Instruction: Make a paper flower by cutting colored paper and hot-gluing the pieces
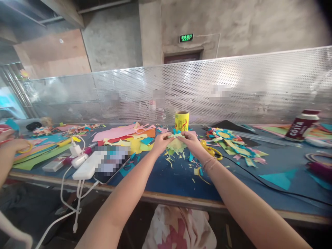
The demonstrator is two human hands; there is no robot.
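Note:
My left hand (163, 142) and my right hand (192, 141) meet over the middle of the table. Between them is a pale yellow-green paper piece with a fringed edge (177, 144), pinched in the closed fingers of both. A bit of blue paper (177, 131) shows just above the fingertips. Right behind my hands stands an upright yellow roll with a hollow core (182, 120). Beside my right wrist lies a yellow glue gun (212, 150), its black cable running off to the right. Small paper scraps (169, 162) are scattered below my hands.
Left of my arms lie a phone (111, 166), a white power bank (86, 167) and white cables. Coloured paper sheets (116, 133) and finished-looking paper flowers (228, 138) flank my hands. A Costa bottle (302, 126) stands right. Another person's hand (19, 147) is at far left. A perforated metal screen (192, 90) stands behind.

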